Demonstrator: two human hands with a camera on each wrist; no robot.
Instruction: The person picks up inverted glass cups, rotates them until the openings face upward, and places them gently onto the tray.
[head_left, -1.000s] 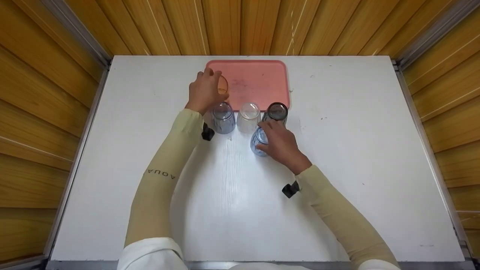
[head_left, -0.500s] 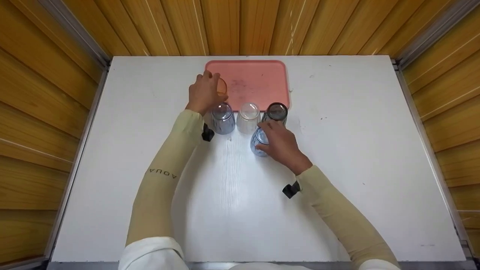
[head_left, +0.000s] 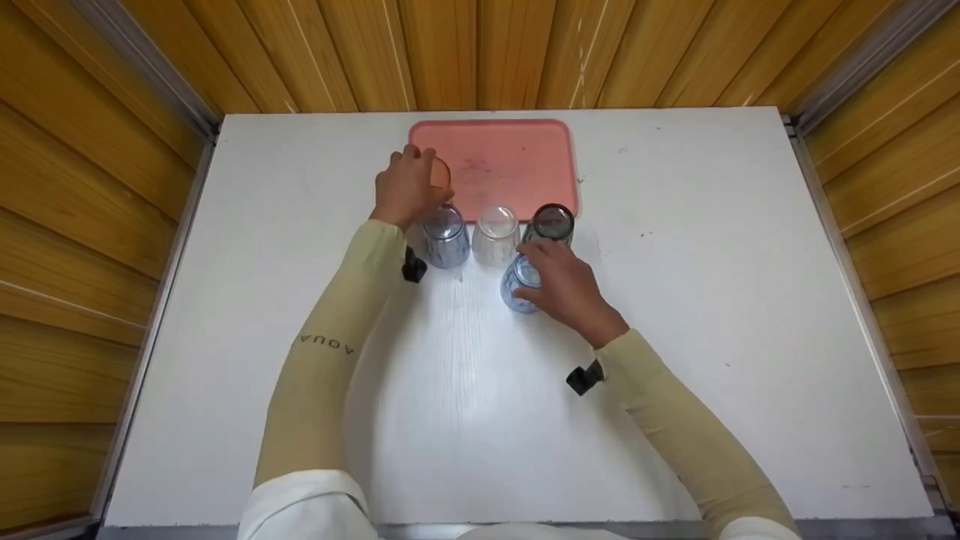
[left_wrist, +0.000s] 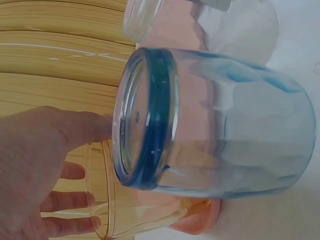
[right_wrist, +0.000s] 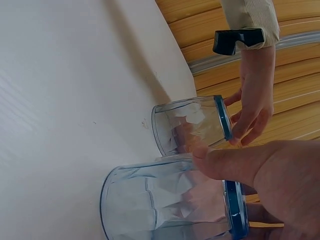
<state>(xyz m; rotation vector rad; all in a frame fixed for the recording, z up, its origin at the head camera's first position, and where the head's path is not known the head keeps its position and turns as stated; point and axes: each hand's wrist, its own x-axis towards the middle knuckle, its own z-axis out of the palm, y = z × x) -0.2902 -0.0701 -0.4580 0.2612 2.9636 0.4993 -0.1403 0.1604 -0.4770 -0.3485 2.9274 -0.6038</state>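
In the head view my left hand (head_left: 409, 187) grips an amber glass (head_left: 440, 174) at the left end of the pink tray (head_left: 510, 165). The left wrist view shows fingers behind this amber glass (left_wrist: 140, 212) and the thumb partly hidden by a bluish glass (left_wrist: 245, 130). My right hand (head_left: 566, 285) holds a light blue glass (head_left: 520, 291), base up, on the white table. Its thumb lies along the side of that light blue glass (right_wrist: 160, 202) in the right wrist view. The other fingers are mostly hidden behind it.
Along the tray's front edge stand three upturned glasses: a blue-grey glass (head_left: 447, 247), a clear glass (head_left: 495, 244) and a dark grey glass (head_left: 553, 223). The light blue glass stands in front of the dark one. Wooden panels (head_left: 510, 56) border the table.
My left hand and the amber glass have shifted slightly toward me and left. My right hand keeps its hold on the light blue glass, nearly unmoved. The other glasses stay in place.
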